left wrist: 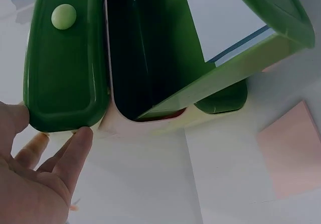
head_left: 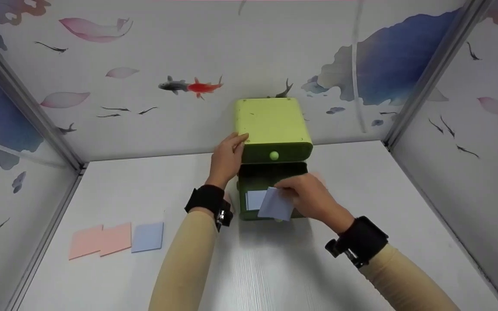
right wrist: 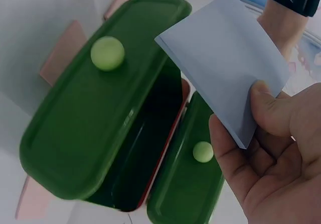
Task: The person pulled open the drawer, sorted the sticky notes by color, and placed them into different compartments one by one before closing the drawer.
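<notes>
A small green drawer cabinet (head_left: 270, 121) with a light yellow-green top stands against the back wall. Its upper drawer is closed, while the lower drawer (head_left: 243, 190) is pulled out. My left hand (head_left: 227, 159) holds the cabinet's upper left edge, thumb over the top and fingers along the side. Over the drawer's front, my right hand (head_left: 314, 196) pinches a blue square notepad (right wrist: 225, 58) between thumb and fingers, tilted. Another blue notepad (left wrist: 220, 23) lies inside the drawer, partly covered by the held one in the head view.
Two pink notepads (head_left: 117, 238) overlap on the white table at the left, beside a blue notepad (head_left: 147, 237). More pink notepads (left wrist: 293, 151) lie close to the cabinet's sides. Patterned walls with metal edges (head_left: 439, 73) enclose the table.
</notes>
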Demonstrator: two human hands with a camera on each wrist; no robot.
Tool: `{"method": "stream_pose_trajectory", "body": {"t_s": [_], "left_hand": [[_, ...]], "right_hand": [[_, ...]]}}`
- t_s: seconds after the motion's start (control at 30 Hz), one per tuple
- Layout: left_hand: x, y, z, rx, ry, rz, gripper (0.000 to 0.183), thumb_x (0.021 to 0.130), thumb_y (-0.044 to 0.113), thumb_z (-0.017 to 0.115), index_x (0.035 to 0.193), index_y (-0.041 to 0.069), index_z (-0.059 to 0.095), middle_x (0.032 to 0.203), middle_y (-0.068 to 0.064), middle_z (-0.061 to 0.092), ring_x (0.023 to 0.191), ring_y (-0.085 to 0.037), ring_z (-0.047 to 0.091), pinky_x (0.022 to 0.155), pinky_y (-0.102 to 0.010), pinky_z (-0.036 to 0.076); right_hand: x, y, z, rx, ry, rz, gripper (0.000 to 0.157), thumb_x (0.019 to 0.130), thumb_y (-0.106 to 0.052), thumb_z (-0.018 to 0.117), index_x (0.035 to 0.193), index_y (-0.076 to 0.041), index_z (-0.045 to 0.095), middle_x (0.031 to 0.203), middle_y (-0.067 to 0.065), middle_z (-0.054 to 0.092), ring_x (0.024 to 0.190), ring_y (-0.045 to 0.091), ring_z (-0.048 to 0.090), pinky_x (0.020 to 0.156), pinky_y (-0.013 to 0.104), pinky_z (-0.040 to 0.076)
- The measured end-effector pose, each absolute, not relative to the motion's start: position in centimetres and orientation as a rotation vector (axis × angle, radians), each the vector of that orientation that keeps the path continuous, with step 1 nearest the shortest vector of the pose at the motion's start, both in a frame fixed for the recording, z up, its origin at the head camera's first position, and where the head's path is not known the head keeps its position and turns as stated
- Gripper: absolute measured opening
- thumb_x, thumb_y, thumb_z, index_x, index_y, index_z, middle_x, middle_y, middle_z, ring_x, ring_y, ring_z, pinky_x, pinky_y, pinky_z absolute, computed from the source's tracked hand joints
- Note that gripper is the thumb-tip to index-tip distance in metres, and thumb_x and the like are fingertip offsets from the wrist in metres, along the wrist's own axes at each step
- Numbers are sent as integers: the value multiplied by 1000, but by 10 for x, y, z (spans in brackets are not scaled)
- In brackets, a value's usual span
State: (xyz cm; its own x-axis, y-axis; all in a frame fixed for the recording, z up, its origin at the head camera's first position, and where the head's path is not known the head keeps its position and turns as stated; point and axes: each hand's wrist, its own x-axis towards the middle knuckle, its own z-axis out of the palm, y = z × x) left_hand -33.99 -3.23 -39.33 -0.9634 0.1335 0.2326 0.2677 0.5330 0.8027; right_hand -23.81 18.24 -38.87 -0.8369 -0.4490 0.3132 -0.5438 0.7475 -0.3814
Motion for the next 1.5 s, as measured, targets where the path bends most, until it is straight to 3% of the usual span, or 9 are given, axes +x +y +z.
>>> {"method": "stream_pose_trajectory", "body": {"t_s": [0.27,0.47,0.7,0.97,1.2,1.37,1.5], "left_hand": [[-339,-35,-395,-278,-2575,-1531,36,103,24,49,138,19,57,149,-5,49,125,-26,58,102,-38,49],[-339,-37,-395,-205,-2560,-1611,43,103,30,48,144,17,50,149,-3,49,127,-26,56,106,-37,47],[-340,-37,-395,-119,-2589,-1609,48,103,36,48,146,14,47,145,-9,52,128,-25,56,107,-38,46],[-338,-37,-394,-128,-2571,-1658,48,102,34,50,145,14,47,145,-9,53,128,-25,56,106,-37,47],[-338,-37,-395,-153,-2563,-1649,48,102,33,50,146,13,46,144,-9,53,126,-25,58,102,-36,49],[-339,-35,-396,-147,-2570,-1674,48,102,33,50,146,14,46,144,-9,53,124,-24,59,93,-33,55],[-339,-35,-396,-129,-2563,-1691,48,102,33,50,146,14,46,144,-9,53,123,-24,60,91,-33,56]], "right_hand": [[-254,196,-385,683,-2744,773,27,90,5,61,105,-10,77,101,9,76,93,22,71,79,39,59],[-270,209,-392,610,-2737,757,27,90,5,60,103,-10,77,98,8,76,89,21,71,77,41,58],[-286,217,-405,574,-2832,624,22,90,2,62,99,-12,76,89,5,73,73,17,60,68,36,51],[-290,207,-411,685,-2896,419,14,90,-4,67,92,-13,77,88,3,73,78,21,65,68,39,54],[-295,199,-419,733,-2967,314,24,84,9,58,76,-9,71,72,3,61,64,18,48,58,34,42],[-298,200,-425,694,-3009,303,25,84,8,60,86,-10,77,84,5,72,72,18,62,65,37,53],[-303,200,-428,659,-3029,306,25,85,7,60,85,-10,78,80,5,70,69,18,58,63,37,51]]}}
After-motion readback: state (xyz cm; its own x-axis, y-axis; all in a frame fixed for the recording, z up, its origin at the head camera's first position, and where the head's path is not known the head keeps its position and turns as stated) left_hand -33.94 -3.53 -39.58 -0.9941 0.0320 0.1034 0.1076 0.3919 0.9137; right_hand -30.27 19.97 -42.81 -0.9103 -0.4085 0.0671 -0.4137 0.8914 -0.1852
